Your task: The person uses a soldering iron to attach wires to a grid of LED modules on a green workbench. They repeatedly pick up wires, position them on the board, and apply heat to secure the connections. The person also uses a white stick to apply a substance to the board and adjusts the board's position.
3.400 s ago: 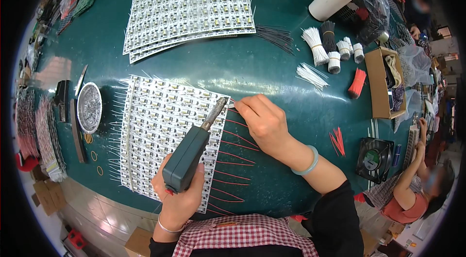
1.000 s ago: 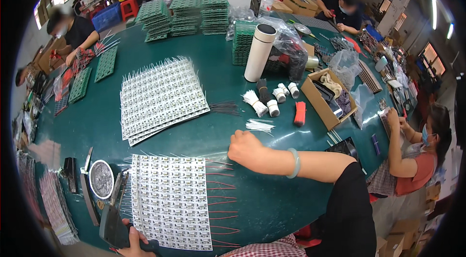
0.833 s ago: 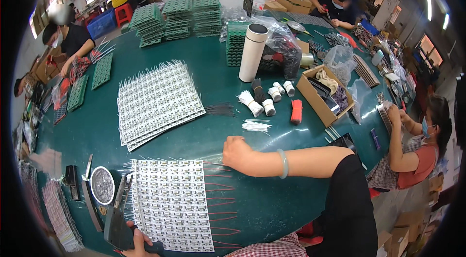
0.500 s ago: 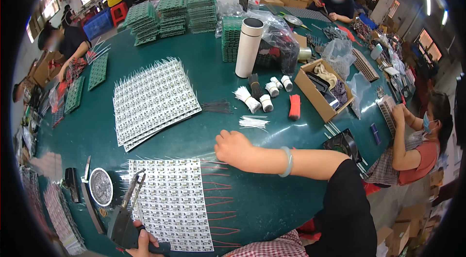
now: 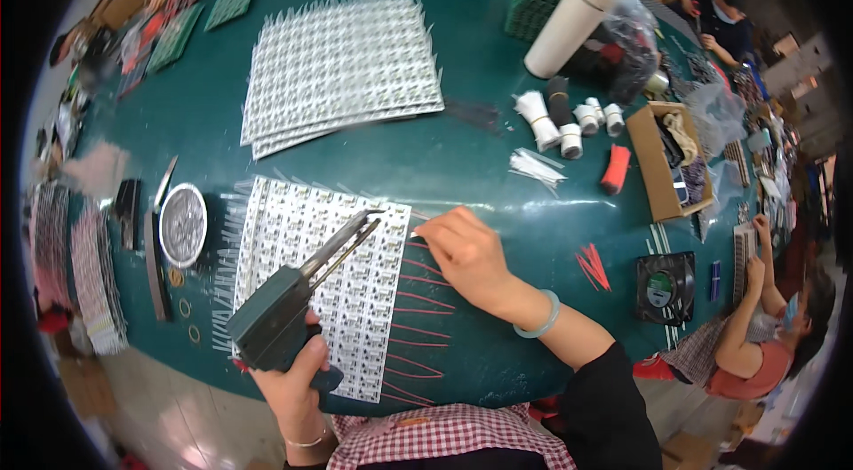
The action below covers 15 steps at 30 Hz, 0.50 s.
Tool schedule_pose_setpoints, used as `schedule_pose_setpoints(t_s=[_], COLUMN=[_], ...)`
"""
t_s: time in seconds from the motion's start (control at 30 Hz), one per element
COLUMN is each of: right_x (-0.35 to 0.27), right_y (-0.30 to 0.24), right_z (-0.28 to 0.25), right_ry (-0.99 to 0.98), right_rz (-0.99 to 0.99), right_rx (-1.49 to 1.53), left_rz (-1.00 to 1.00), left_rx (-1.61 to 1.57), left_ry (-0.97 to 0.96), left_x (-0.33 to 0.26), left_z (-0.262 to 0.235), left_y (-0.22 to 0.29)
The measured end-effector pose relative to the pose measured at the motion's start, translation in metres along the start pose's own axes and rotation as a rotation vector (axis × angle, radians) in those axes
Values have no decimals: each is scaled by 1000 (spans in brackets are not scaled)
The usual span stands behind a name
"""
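My left hand [image 5: 298,377] grips the handle of a dark soldering gun [image 5: 274,314]. Its long tip, with a thin guide beside it, points up and right over the white circuit board panel [image 5: 302,221], close to the panel's far right corner. Several red wires [image 5: 418,328] stick out from the panel's right edge. At that same corner is my right hand [image 5: 466,252], its fingers pinched together beside the edge. Whatever sits between those fingertips is too small to make out.
Behind the panel lies a stack of white circuit boards [image 5: 338,70]. A round tub [image 5: 184,226] stands at left. Wire bundles [image 5: 538,119], a cream bottle [image 5: 569,26], a cardboard box [image 5: 653,168] and a black fan [image 5: 665,288] stand rightward. Co-workers sit around the table.
The view has shifted down and right. My left hand has brought the soldering gun's tip across the panel to its far right corner. My right hand has come down to that corner, fingers pinched.
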State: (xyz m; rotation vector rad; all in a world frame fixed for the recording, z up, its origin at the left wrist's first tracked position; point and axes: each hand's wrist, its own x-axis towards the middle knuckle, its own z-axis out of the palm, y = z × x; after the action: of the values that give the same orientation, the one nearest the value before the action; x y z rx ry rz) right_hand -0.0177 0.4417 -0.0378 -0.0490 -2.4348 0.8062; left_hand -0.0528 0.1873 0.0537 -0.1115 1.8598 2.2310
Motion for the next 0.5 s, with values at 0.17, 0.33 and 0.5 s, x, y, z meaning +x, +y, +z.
schedule_pose_setpoints(t_s=[0.17, 0.33, 0.5], right_x=[-8, -10, -8], right_y=[1, 6, 6], right_z=[8, 12, 12], right_ry=[-21, -50, -60], right_rz=[-34, -87, -98], right_rx=[-31, -91, -111], left_rz=[-156, -79, -83], left_rx=[155, 275, 386], left_ry=[-20, -26, -112], left_x=[-4, -5, -9], left_z=[0, 0, -7], left_y=[-11, -36, -45])
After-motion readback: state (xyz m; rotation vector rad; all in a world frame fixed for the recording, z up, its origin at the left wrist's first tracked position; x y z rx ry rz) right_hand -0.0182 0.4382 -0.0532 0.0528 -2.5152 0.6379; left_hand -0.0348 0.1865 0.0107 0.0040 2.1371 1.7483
